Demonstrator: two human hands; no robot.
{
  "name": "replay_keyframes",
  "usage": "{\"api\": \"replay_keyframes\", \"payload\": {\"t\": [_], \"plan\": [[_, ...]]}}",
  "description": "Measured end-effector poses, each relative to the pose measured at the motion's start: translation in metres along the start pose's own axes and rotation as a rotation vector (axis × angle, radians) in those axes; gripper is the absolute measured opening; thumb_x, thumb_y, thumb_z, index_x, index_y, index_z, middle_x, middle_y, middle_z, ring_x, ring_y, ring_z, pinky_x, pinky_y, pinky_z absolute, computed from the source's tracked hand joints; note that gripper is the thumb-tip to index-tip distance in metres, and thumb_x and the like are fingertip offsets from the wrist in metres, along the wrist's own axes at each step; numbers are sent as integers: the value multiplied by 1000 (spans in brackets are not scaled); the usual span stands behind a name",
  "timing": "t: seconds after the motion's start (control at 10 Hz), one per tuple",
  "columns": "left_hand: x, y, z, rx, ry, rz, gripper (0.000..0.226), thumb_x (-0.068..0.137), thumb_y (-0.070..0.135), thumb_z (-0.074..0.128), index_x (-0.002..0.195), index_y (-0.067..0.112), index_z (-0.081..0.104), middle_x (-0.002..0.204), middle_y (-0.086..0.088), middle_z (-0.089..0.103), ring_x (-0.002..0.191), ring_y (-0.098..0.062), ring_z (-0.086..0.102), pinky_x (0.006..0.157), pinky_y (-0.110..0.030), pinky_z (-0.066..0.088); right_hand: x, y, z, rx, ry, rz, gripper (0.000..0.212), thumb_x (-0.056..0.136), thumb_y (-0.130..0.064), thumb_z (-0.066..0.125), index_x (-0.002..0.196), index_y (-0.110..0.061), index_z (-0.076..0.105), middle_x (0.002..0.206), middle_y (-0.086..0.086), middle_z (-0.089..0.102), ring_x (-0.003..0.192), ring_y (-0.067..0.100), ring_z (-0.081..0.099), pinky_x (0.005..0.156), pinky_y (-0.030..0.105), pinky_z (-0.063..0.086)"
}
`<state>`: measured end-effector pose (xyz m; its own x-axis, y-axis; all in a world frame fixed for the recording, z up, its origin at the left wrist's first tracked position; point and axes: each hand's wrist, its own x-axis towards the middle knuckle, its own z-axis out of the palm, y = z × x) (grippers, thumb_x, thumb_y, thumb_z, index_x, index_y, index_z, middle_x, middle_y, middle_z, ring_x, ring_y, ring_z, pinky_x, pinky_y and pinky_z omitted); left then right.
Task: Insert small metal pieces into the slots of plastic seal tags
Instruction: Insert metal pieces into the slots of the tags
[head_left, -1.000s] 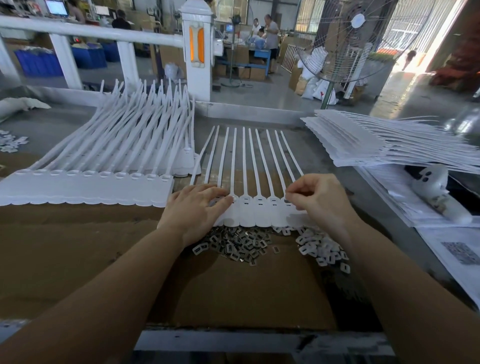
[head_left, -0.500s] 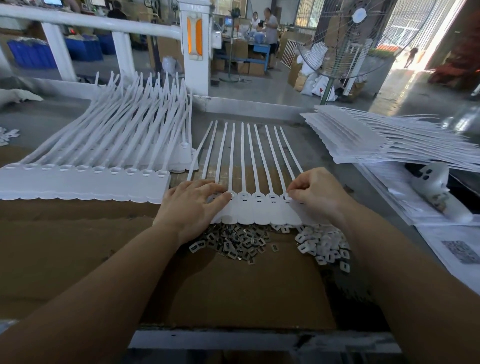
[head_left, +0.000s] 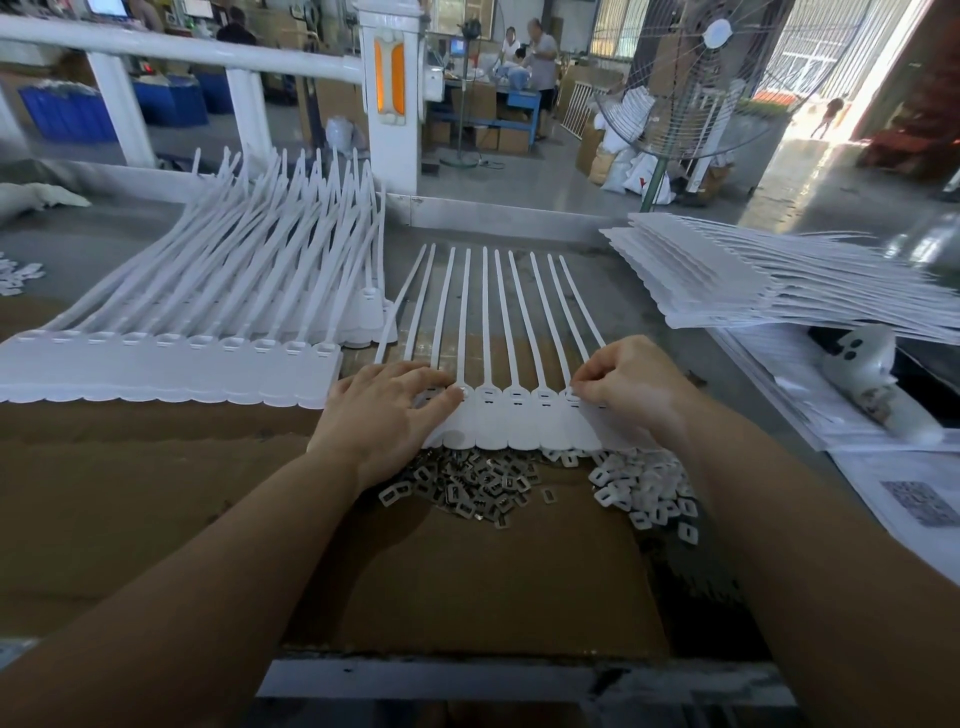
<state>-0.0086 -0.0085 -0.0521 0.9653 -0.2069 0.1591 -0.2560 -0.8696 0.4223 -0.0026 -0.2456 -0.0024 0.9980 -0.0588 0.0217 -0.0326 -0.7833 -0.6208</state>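
Lay flat on the brown cardboard sheet (head_left: 156, 519), straps pointing away: a joined row of white plastic seal tags (head_left: 511, 415), heads side by side at the near edge, dark slots showing on the middle ones. Rested on the row's left end, fingers straight and spread, pressing the heads down without curling round anything: the left hand (head_left: 387, 410). Hunched over the right end, fingers curled and tips pinched together at a tag head: the right hand (head_left: 631, 387); could not tell whether a metal piece sat in that pinch, too small and covered. Heaped on the cardboard just below the row, between the two wrists: a pile of small metal pieces (head_left: 467, 488), dull grey, each with a rectangular opening. Touching that heap on its right: a second pile of small white plastic pieces (head_left: 641, 491) of like shape. Spread to the left, well apart from the hands: a larger fan of tag rows (head_left: 171, 364), overlapping, straps curving up toward a white railing (head_left: 171, 52). Stacked to the right, straps running off the edge: another bundle of tag rows (head_left: 779, 275), and near it printed papers (head_left: 914, 499) and a white tape roll (head_left: 865, 364). Beyond the bench: a standing fan (head_left: 675, 98) and people at a far table.
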Motion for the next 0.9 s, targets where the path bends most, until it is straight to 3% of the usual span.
{"api": "replay_keyframes", "payload": {"t": [0.2,0.3,0.4,0.5,0.7,0.9], "plan": [[0,0,0,-2,2,3,53,87,63,26,131,43,46,143,14,39,133,-14,28,108,-38,18,0,-4,-2,0,-34,4,9,84,-6,63,82,-9,72,72,-9,58,70,0,52,57,12,36],[0,0,0,1,-2,-2,53,87,64,26,132,43,45,144,14,39,134,-15,27,108,-38,18,-1,-5,0,9,-8,33,13,83,-6,63,76,-14,72,74,-9,59,79,7,55,71,21,39],[0,0,0,3,-6,-6,54,86,64,25,132,43,45,144,14,38,134,-14,27,108,-38,18,-3,-6,1,19,17,55,18,82,-5,64,70,-17,70,78,-4,61,84,11,56,74,25,40],[1,0,0,-2,-8,-8,54,86,64,25,132,43,44,144,14,38,134,-14,27,108,-39,18,-5,-6,2,30,29,68,22,81,-5,66,65,-19,67,78,-4,61,83,11,56,73,25,40],[-1,1,0,-14,13,-11,52,87,63,28,131,42,47,144,14,39,134,-13,26,109,-39,17,-5,-9,1,39,45,83,10,78,-6,70,72,-14,71,87,1,65,87,14,58,74,26,42],[0,0,0,-20,12,-10,52,87,63,28,131,42,47,144,14,39,134,-12,26,109,-38,16,-4,-9,3,71,61,104,16,77,-3,71,67,-15,70,82,0,64,85,15,58,73,26,43]]}}
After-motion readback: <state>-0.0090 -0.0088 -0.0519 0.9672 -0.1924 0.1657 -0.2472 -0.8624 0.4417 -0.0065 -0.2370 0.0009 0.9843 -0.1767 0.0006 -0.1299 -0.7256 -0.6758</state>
